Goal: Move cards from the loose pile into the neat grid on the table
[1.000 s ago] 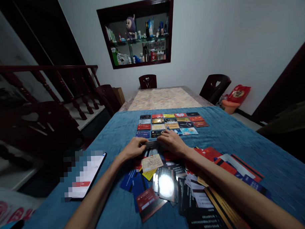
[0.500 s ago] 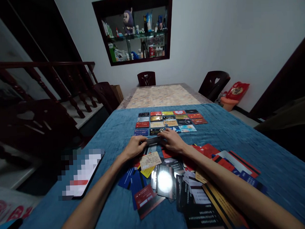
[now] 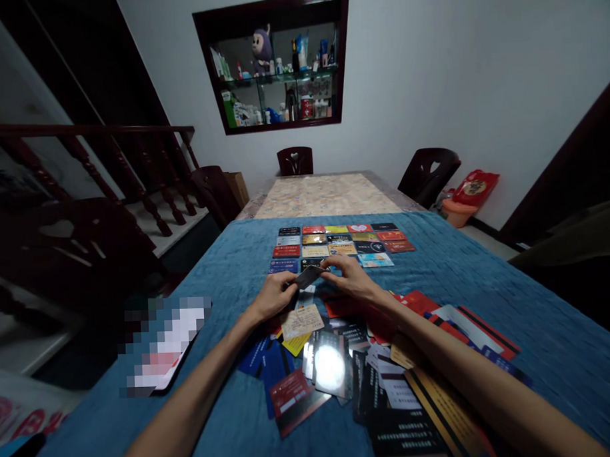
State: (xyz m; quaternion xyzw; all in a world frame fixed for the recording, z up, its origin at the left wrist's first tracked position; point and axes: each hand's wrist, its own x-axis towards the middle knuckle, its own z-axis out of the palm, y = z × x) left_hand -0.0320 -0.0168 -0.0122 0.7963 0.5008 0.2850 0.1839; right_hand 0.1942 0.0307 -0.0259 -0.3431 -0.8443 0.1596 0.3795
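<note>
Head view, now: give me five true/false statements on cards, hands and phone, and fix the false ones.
1. The left hand and right hand are both on one dark card. True.
2. The phone lies right of the loose pile. False: the phone lies left of it.
3. The heart card is in the farthest row. True.
4. The beige card lies beneath the yellow card. False: the beige card lies on top, partly covering it.
5. The cards rest on a blue cloth. True.

Dim light leaves the stretched edges murky, while white glare washes out one card
</note>
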